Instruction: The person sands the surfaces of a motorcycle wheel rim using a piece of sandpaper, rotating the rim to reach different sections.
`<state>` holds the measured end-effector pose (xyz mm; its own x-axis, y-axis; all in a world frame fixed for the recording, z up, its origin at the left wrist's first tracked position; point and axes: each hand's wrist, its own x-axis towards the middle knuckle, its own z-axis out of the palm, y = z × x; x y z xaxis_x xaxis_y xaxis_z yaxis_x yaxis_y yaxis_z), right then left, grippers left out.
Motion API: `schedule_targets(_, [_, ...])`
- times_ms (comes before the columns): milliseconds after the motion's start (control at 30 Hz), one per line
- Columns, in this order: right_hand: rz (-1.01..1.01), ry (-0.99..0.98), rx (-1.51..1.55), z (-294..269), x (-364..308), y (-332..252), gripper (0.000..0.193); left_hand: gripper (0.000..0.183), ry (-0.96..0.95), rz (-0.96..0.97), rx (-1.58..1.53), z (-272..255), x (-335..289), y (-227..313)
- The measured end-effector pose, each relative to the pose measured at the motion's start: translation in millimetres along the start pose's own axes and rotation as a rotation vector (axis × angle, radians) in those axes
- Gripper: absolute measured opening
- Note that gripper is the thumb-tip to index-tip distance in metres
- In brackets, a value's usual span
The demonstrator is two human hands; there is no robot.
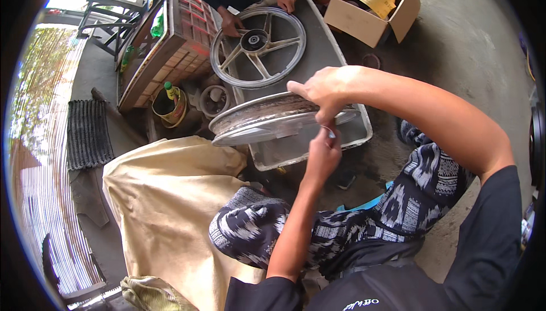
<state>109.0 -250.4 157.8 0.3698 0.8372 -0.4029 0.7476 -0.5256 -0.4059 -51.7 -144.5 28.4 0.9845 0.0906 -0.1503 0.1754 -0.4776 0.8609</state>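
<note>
A wheel rim stands tilted nearly on edge over a shallow grey tray, its outer channel stained brown. My right hand grips the rim's upper right edge, thumb side on top. Just below it, my left hand is closed against the rim's lower right side. A small pale, shiny bit shows at its fingertips, too little to name. Beyond, a second spoked wheel with a dark hub rests on the tray's far part. A co-worker's two hands hold that wheel.
A cardboard box with a yellow roll stands at the far right. To the left are a red-and-brown crate, a bucket with a green-capped bottle, and a small pot. A beige cloth drapes beside my left knee.
</note>
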Motion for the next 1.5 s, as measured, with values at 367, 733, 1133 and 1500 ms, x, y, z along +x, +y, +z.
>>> schedule_targets(367, [0.066,-0.009,0.033,3,-1,10,0.080,0.042,0.099,-0.203,0.282,-18,3,-9])
schedule_targets(733, [0.091,-0.042,0.015,1,1,6,0.087,0.042,0.161,-0.261,0.209,-22,7,-15])
schedule_targets(1133, [0.008,0.001,0.023,5,1,2,0.082,0.031,0.273,-0.264,0.045,-18,19,-38])
schedule_targets(1500, [0.005,0.037,0.016,7,4,2,0.080,0.032,0.318,-0.313,-0.061,-16,16,-48])
